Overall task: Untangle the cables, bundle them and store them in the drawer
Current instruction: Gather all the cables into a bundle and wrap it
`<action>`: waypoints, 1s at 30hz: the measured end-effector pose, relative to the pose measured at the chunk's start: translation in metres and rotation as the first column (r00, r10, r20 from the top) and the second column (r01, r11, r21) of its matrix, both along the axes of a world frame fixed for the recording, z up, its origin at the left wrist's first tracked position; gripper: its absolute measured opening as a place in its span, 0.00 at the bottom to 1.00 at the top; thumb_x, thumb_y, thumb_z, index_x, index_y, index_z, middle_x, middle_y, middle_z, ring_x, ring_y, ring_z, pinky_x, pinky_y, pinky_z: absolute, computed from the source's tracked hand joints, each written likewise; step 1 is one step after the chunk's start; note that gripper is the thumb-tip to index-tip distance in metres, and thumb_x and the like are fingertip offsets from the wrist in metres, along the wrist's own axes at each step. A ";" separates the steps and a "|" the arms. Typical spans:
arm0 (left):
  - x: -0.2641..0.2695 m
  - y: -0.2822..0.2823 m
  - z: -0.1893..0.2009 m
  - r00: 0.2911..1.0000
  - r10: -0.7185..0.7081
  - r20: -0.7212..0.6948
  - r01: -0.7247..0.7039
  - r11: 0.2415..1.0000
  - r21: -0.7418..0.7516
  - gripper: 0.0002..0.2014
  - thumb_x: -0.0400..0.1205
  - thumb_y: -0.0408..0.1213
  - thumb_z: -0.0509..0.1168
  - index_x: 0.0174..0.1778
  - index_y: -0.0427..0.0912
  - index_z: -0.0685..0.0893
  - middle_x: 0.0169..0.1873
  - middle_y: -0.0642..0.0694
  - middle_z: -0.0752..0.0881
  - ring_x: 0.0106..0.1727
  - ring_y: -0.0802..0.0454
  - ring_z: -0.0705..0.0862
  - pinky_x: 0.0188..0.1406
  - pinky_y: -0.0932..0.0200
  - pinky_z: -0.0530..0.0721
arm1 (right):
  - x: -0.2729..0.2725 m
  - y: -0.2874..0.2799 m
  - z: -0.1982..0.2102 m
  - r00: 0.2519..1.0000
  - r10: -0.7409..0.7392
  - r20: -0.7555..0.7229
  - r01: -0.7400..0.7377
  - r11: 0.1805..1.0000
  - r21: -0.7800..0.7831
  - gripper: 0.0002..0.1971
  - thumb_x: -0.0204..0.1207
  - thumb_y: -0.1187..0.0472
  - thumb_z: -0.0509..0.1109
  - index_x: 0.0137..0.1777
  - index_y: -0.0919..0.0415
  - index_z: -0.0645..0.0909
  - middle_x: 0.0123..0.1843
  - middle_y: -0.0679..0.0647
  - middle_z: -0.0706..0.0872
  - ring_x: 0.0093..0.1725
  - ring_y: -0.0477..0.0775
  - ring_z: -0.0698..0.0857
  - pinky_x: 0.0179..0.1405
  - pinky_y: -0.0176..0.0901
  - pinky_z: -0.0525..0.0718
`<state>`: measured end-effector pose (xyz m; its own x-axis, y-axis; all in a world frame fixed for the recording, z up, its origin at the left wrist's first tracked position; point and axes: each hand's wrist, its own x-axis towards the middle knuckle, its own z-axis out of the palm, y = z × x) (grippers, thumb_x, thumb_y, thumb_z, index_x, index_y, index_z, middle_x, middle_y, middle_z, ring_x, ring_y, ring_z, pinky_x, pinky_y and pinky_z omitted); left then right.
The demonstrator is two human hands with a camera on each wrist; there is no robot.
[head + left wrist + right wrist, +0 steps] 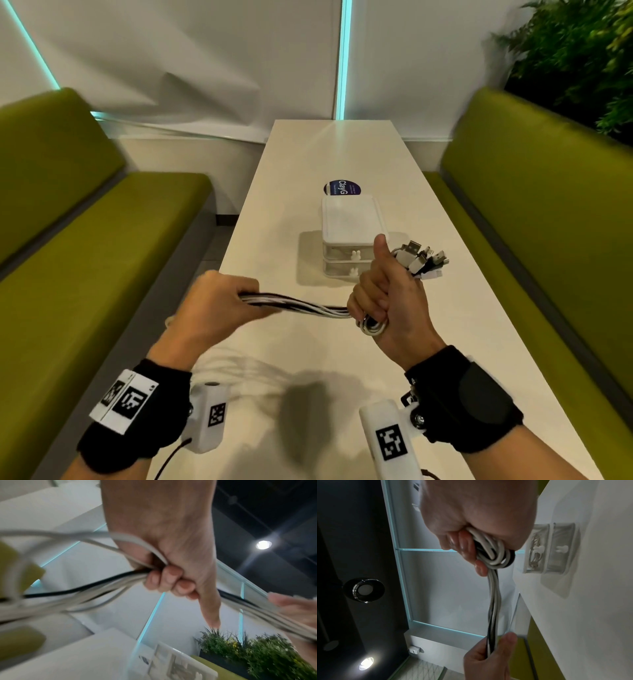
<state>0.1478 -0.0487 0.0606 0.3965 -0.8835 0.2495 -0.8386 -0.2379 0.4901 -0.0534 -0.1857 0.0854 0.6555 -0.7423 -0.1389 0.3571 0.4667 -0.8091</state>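
A bundle of white and black cables (308, 306) stretches between my two hands above the table. My left hand (222, 301) grips the strands, fingers curled round them (164, 577); loose, blurred cable trails off behind it. My right hand (383, 291) is fisted round the coiled end, thumb up, with several USB plugs (421, 260) sticking out past the fist. A loop of the cables (494, 553) shows under that fist. The small white two-drawer box (349, 240) stands just beyond the right hand, both drawers closed; cables show through one drawer's clear front (536, 550).
The long white table (342, 154) runs away from me between two green benches (85, 240) (531, 205). A round dark sticker (342, 188) lies behind the box. A green plant (582, 61) stands at the back right.
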 end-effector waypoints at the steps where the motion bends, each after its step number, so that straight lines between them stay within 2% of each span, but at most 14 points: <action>1: 0.005 0.002 0.002 0.993 0.000 0.120 0.014 0.993 -0.117 0.23 0.68 0.61 0.72 0.20 0.47 0.77 0.13 0.52 0.66 0.17 0.58 0.61 0.18 0.61 0.62 | 0.002 -0.001 0.003 1.000 0.004 0.022 -0.003 1.000 -0.008 0.30 0.74 0.42 0.70 0.21 0.55 0.58 0.16 0.50 0.57 0.15 0.48 0.57 0.21 0.41 0.63; 3: 0.011 0.004 0.007 0.966 0.026 0.259 0.038 0.970 -0.238 0.22 0.72 0.59 0.69 0.22 0.44 0.80 0.13 0.51 0.70 0.17 0.51 0.66 0.17 0.61 0.66 | 0.006 -0.004 0.009 0.998 0.013 0.053 -0.012 1.000 -0.028 0.31 0.74 0.41 0.70 0.21 0.55 0.58 0.16 0.50 0.57 0.15 0.49 0.57 0.22 0.42 0.63; 6: 0.011 0.003 -0.002 0.958 0.028 0.284 0.047 0.966 -0.253 0.27 0.75 0.62 0.66 0.23 0.42 0.79 0.14 0.48 0.72 0.16 0.47 0.69 0.15 0.59 0.68 | 0.009 -0.006 0.007 0.999 0.025 0.030 -0.024 0.998 -0.050 0.30 0.74 0.42 0.70 0.21 0.56 0.58 0.16 0.51 0.57 0.15 0.49 0.58 0.22 0.42 0.66; 9: 0.004 -0.001 -0.028 0.980 0.048 0.193 -0.038 0.998 -0.053 0.34 0.68 0.76 0.60 0.23 0.44 0.78 0.13 0.47 0.72 0.16 0.48 0.70 0.16 0.61 0.63 | 0.006 -0.005 -0.004 0.998 0.041 -0.040 -0.043 0.998 -0.055 0.30 0.74 0.42 0.70 0.23 0.56 0.59 0.17 0.52 0.58 0.16 0.50 0.58 0.23 0.43 0.66; 11: 0.000 -0.004 -0.038 0.991 0.125 0.052 -0.132 0.979 0.156 0.32 0.63 0.74 0.68 0.26 0.44 0.80 0.16 0.44 0.78 0.18 0.51 0.73 0.19 0.60 0.69 | 0.004 -0.005 -0.012 0.996 0.043 -0.072 -0.047 0.998 -0.053 0.30 0.73 0.42 0.71 0.23 0.56 0.59 0.17 0.52 0.58 0.16 0.50 0.58 0.23 0.44 0.66; 13: -0.002 -0.006 -0.041 0.987 0.158 -0.012 -0.146 0.941 0.307 0.30 0.59 0.71 0.73 0.28 0.43 0.81 0.21 0.42 0.82 0.19 0.53 0.73 0.22 0.59 0.72 | 0.002 -0.006 -0.016 0.995 0.043 -0.088 -0.046 0.998 -0.036 0.29 0.72 0.42 0.72 0.23 0.56 0.59 0.16 0.52 0.58 0.16 0.51 0.58 0.23 0.45 0.66; 15: -0.003 -0.008 -0.042 0.986 0.161 -0.039 -0.141 0.938 0.317 0.32 0.56 0.74 0.70 0.27 0.44 0.80 0.22 0.41 0.81 0.20 0.53 0.71 0.23 0.56 0.70 | 0.002 -0.007 -0.018 0.995 0.044 -0.095 -0.046 0.999 -0.022 0.29 0.73 0.43 0.72 0.23 0.56 0.59 0.16 0.52 0.58 0.16 0.50 0.59 0.23 0.45 0.66; 17: -0.006 -0.010 -0.042 0.990 0.143 0.002 -0.137 0.944 0.301 0.33 0.58 0.76 0.67 0.27 0.44 0.80 0.21 0.43 0.80 0.22 0.51 0.73 0.24 0.55 0.69 | 0.003 -0.008 -0.018 0.994 0.041 -0.102 -0.044 0.999 -0.022 0.30 0.73 0.43 0.72 0.23 0.56 0.59 0.17 0.52 0.58 0.16 0.50 0.58 0.23 0.45 0.65; 19: -0.012 -0.011 -0.041 0.994 0.099 0.048 -0.110 0.922 0.370 0.30 0.61 0.76 0.68 0.32 0.48 0.82 0.24 0.46 0.83 0.27 0.52 0.80 0.28 0.55 0.75 | 0.004 -0.009 -0.016 0.993 0.036 -0.113 -0.039 0.999 -0.026 0.30 0.73 0.42 0.72 0.24 0.56 0.59 0.17 0.52 0.58 0.16 0.50 0.58 0.23 0.45 0.63; 21: -0.017 -0.012 -0.037 0.996 0.039 0.081 -0.070 0.903 0.424 0.27 0.62 0.76 0.67 0.41 0.56 0.84 0.31 0.53 0.86 0.36 0.54 0.83 0.35 0.56 0.78 | 0.003 -0.009 -0.015 0.992 0.027 -0.119 -0.031 0.999 -0.034 0.30 0.72 0.42 0.72 0.24 0.56 0.59 0.17 0.52 0.58 0.15 0.50 0.58 0.22 0.44 0.61; 24: -0.034 -0.015 -0.027 0.997 -0.082 0.001 0.077 0.944 0.321 0.32 0.64 0.72 0.69 0.65 0.70 0.75 0.52 0.68 0.84 0.54 0.66 0.79 0.53 0.62 0.77 | 0.002 -0.007 -0.015 0.992 0.020 -0.124 -0.027 0.998 -0.054 0.30 0.72 0.42 0.72 0.24 0.56 0.57 0.17 0.52 0.57 0.15 0.50 0.57 0.21 0.43 0.60; 26: -0.052 -0.020 -0.021 0.981 -0.172 -0.086 0.185 0.963 0.196 0.37 0.67 0.71 0.68 0.73 0.70 0.68 0.60 0.71 0.80 0.61 0.73 0.72 0.63 0.66 0.71 | 0.002 -0.005 -0.014 0.994 0.023 -0.108 -0.031 0.997 -0.065 0.30 0.73 0.42 0.72 0.25 0.57 0.56 0.17 0.52 0.57 0.15 0.50 0.57 0.21 0.43 0.60; 28: -0.067 -0.027 -0.023 0.957 -0.222 -0.188 0.253 0.955 0.157 0.31 0.71 0.68 0.67 0.71 0.67 0.73 0.56 0.67 0.84 0.60 0.71 0.78 0.62 0.65 0.75 | 0.002 -0.004 -0.011 0.997 0.029 -0.077 -0.035 0.997 -0.070 0.30 0.73 0.43 0.72 0.26 0.57 0.55 0.17 0.52 0.56 0.15 0.50 0.56 0.22 0.45 0.59; 30: -0.076 -0.030 -0.029 0.958 -0.218 -0.187 0.248 0.957 0.153 0.17 0.77 0.62 0.65 0.56 0.58 0.81 0.41 0.59 0.87 0.45 0.59 0.84 0.47 0.58 0.80 | 0.000 -0.004 -0.009 0.997 0.036 -0.066 -0.041 0.996 -0.081 0.31 0.72 0.42 0.71 0.27 0.57 0.53 0.17 0.52 0.56 0.15 0.50 0.56 0.22 0.46 0.59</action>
